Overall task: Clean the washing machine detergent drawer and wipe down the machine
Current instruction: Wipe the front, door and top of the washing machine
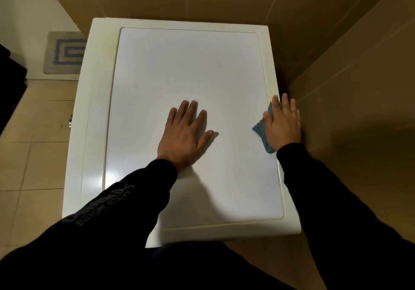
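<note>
The person leans over the white top panel of the washing machine, wiping it down. The left hand lies flat near the middle of the panel, fingers straight and spread, grasping nothing; it looks to be bracing the body. The right hand presses a teal cloth against the panel's right edge, fingers straight on top of the cloth instead of curled round it. Most of the cloth is hidden under the palm; a corner pokes out beyond the thumb side and another bit shows between the index fingertip and the panel's rim.

To do this step well, I would keep the right palm's weight even over the cloth and run it along the seam where the inset panel meets the cream frame, since grime tends to collect in that groove. The tiled wall stands just beyond the right fingertips, so strokes there will likely need to be short. The ground under the left fingers will need a pass too, once that hand lifts.

No container shows here: the detergent drawer is out of view, so whether it is clean cannot be told. Away past the left fingers, a grey and blue bath mat lies on the floor.
</note>
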{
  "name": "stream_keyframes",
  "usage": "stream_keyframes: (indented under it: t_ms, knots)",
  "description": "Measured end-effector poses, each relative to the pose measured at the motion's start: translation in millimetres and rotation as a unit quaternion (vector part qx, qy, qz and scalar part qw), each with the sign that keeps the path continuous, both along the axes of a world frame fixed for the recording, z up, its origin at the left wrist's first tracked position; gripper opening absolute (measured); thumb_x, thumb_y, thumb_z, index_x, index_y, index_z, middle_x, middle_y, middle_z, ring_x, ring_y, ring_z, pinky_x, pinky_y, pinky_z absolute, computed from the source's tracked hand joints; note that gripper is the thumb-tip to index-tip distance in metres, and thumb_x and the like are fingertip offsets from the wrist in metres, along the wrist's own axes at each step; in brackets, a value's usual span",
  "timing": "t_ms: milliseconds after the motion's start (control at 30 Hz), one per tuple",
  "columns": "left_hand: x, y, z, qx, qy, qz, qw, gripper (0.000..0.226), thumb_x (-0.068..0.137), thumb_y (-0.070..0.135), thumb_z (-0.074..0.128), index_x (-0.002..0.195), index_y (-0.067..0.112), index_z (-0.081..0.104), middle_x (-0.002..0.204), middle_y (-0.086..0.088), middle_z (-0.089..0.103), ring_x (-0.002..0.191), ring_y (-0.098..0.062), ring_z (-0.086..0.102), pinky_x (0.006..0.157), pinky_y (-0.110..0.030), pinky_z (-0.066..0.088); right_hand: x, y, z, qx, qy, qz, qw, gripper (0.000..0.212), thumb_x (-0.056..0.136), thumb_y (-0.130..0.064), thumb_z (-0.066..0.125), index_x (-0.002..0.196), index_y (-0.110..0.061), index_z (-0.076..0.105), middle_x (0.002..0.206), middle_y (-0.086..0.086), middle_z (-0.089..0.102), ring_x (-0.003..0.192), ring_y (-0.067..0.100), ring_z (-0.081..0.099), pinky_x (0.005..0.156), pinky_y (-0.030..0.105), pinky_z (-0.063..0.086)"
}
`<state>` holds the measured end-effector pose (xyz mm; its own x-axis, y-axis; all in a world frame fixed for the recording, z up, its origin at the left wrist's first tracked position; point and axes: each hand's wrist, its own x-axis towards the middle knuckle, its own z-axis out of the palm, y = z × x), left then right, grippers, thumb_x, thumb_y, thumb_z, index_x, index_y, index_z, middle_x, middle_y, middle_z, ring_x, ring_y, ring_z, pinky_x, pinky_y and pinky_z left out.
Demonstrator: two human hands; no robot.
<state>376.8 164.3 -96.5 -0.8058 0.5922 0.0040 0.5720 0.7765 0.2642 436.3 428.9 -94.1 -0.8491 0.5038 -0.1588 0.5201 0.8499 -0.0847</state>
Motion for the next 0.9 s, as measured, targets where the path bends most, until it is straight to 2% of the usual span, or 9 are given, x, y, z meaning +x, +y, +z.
stream_keyframes:
  t_ms: [100,233,333,500,600,700,833,900]
  knots:
    - [-0.1,0.7,1.5,-0.002,0.003,-0.004,1.0,0.058,0.097,0.061,0.03,0.133,0.018,0.044,0.153,-0.009,0.033,0.144,-0.033,0.022,0.115,-0.049,0.021,-21.7,-4.3,-4.8,0.008,0.011,-0.029,0.999,0.058,0.104,-0.04,0.027,0.154,-0.012,0.02,0.162,0.013,0.015,0.15,0.031,0.007,0.123,0.042,0.009]
    - [-1.1,0.0,1.2,0.005,0.007,-0.005,1.0,0.058,0.097,0.06,0.031,0.135,0.017,0.045,0.153,-0.011,0.033,0.143,-0.034,0.023,0.115,-0.049,0.02,13.0,-15.5,6.6,-0.023,0.026,-0.024,0.999,0.06,0.105,-0.037,0.03,0.153,-0.003,0.02,0.161,0.018,0.015,0.15,0.031,0.008,0.123,0.038,0.006]
    - [-0.9,-0.3,0.8,0.002,0.002,0.001,1.0,0.06,0.097,0.061,0.03,0.136,0.017,0.044,0.154,-0.011,0.032,0.144,-0.034,0.022,0.116,-0.049,0.02,26.9,-17.3,4.2,-0.043,0.039,-0.032,0.998,0.06,0.105,-0.037,0.032,0.153,-0.003,0.02,0.161,0.019,0.016,0.149,0.033,0.011,0.123,0.041,0.01]
    - [-1.2,0.8,1.4,-0.008,0.0,0.0,1.0,0.059,0.097,0.062,0.029,0.133,0.018,0.045,0.152,-0.01,0.034,0.142,-0.034,0.024,0.114,-0.049,0.022,-47.2,9.4,-7.1,-0.019,0.034,-0.037,0.999,0.061,0.105,-0.039,0.027,0.154,-0.005,0.018,0.161,0.017,0.014,0.149,0.032,0.009,0.123,0.04,0.006]
    - [-0.8,0.0,0.0,-0.003,0.0,0.004,1.0,0.059,0.097,0.061,0.03,0.135,0.018,0.045,0.153,-0.01,0.034,0.144,-0.033,0.022,0.115,-0.048,0.02,-96.7,22.2,-9.0,0.002,0.024,-0.027,0.999,0.061,0.104,-0.042,0.023,0.154,-0.007,0.017,0.162,0.016,0.014,0.15,0.033,0.009,0.123,0.043,0.01]
    - [-0.6,0.6,0.5,0.0,-0.005,0.006,1.0,0.059,0.097,0.061,0.03,0.136,0.018,0.045,0.154,-0.01,0.033,0.145,-0.032,0.021,0.116,-0.048,0.02,-103.9,16.8,-1.0,0.012,0.025,-0.032,0.999,0.061,0.104,-0.043,0.025,0.154,-0.009,0.019,0.163,0.014,0.012,0.15,0.034,0.006,0.121,0.046,0.012]
    - [-1.7,0.2,1.8,-0.001,-0.014,0.011,1.0,0.061,0.097,0.062,0.029,0.139,0.019,0.043,0.156,-0.009,0.03,0.147,-0.031,0.018,0.117,-0.048,0.018,-50.6,-18.1,2.2,0.045,0.042,0.079,0.995,0.064,0.099,-0.045,0.024,0.15,-0.006,0.03,0.16,0.013,0.023,0.15,0.033,0.011,0.121,0.047,0.011]
    - [-0.9,0.2,1.4,-0.002,-0.014,0.011,1.0,0.062,0.097,0.062,0.029,0.141,0.019,0.043,0.157,-0.009,0.03,0.147,-0.031,0.017,0.118,-0.048,0.017,-33.4,-20.1,0.3,0.044,0.017,0.128,0.991,0.067,0.099,-0.048,0.022,0.151,-0.007,0.03,0.16,0.011,0.023,0.15,0.031,0.012,0.121,0.046,0.01]
